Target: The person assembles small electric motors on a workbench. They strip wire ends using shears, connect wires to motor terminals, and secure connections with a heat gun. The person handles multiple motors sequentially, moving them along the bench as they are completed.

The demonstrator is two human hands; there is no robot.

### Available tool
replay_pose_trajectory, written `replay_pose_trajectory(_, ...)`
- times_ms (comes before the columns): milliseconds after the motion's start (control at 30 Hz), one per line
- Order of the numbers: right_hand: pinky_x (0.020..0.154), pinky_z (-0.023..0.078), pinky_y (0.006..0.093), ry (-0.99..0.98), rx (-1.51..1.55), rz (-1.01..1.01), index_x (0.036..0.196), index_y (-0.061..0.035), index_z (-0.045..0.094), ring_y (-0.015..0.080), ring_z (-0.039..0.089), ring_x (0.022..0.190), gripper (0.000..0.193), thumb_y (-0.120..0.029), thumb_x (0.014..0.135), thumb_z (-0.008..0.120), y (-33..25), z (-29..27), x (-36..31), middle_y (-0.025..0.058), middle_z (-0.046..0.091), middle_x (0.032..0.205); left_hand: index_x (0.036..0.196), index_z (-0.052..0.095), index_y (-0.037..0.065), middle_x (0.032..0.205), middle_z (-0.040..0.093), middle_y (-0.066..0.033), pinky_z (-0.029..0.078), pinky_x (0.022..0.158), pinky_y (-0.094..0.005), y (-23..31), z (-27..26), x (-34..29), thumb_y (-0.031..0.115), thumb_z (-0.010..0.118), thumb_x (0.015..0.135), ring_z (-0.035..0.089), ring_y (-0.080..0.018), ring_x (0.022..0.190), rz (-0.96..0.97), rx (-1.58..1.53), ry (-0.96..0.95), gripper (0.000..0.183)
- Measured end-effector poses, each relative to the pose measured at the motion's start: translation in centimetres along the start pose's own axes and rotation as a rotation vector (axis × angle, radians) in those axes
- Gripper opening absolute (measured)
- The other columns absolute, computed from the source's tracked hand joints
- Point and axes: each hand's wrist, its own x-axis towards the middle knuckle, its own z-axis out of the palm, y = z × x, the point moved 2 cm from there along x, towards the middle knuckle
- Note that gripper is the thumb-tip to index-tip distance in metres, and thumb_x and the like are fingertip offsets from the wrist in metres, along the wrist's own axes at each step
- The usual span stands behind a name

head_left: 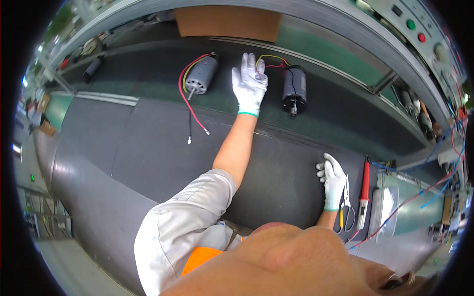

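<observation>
My left hand (249, 84), in a white glove, is stretched out over the green conveyor belt (148, 86) with its fingers spread. It lies between a silver motor (201, 75) on the left and a black motor (294, 89) on the right. Its fingertips are at the black motor's yellow and red wires (271, 61); no grip on them shows. Red, yellow and black leads (190, 106) trail from the silver motor toward me. My right hand (333, 180), also gloved, rests on the dark mat (163, 148) near its right edge and holds nothing.
Beside my right hand lie scissors (347, 207), a red-handled tool (364, 190) and a clear plastic tray (387, 207). A cardboard sheet (227, 22) sits behind the belt. A dark cylinder (92, 69) lies far left. A control panel (414, 27) with green and red buttons stands upper right.
</observation>
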Motion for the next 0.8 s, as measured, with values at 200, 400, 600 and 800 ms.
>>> replay_pose_trajectory(200, 0.057, 0.045, 0.0178, -0.004, 0.018, -0.018, 0.135, -0.0022, 0.062, 0.0037, 0.06, 0.065, 0.033, -0.015, 0.106, 0.054, -0.4, 0.5, 0.5, 0.0057, 0.074, 0.089, 0.143, 0.058, 0.022, 0.123, 0.072, 0.0009, 0.053, 0.071, -0.0367, 0.6, 1.5, -0.9, 0.057, 0.048, 0.102, 0.065, -0.0269, 0.104, -0.176, -0.162, -0.403, 0.055)
replay_pose_trajectory(400, 0.057, 0.044, 0.0179, -0.008, 0.002, -0.008, 0.136, 0.0011, 0.061, 0.0036, 0.058, 0.065, 0.034, -0.011, 0.105, 0.052, -0.7, 0.7, 0.6, 0.0056, 0.072, 0.09, 0.124, 0.068, 0.01, 0.115, 0.072, -0.0206, 0.054, 0.064, -0.0432, -8.4, 0.0, -4.2, 0.038, 0.05, 0.104, 0.07, -0.0338, 0.096, -1.039, 0.09, -0.432, 0.039)
replay_pose_trajectory(600, 0.066, 0.052, 0.0249, -0.072, 0.161, -0.211, 0.135, 0.0083, 0.058, 0.0126, 0.064, 0.081, 0.036, -0.009, 0.103, 0.052, 8.5, -3.6, 4.6, 0.0117, 0.071, 0.108, 0.132, 0.059, -0.009, 0.119, 0.069, -0.0279, 0.063, 0.071, -0.0412, -16.2, 4.1, -14.8, 0.032, 0.046, 0.107, 0.074, -0.0409, 0.096, -1.464, 0.565, -0.779, 0.05)
replay_pose_trajectory(800, 0.047, 0.049, 0.0361, 0.176, -0.003, -0.304, 0.111, 0.003, 0.059, 0.0228, 0.058, 0.059, 0.035, -0.024, 0.108, 0.037, 8.8, -2.7, 4.4, 0.0104, 0.057, 0.075, 0.133, 0.059, -0.007, 0.116, 0.07, -0.0258, 0.061, 0.08, -0.0408, -16.9, 1.7, -14.3, 0.034, 0.049, 0.107, 0.074, -0.0359, 0.093, -1.492, 0.516, -0.639, 0.05)
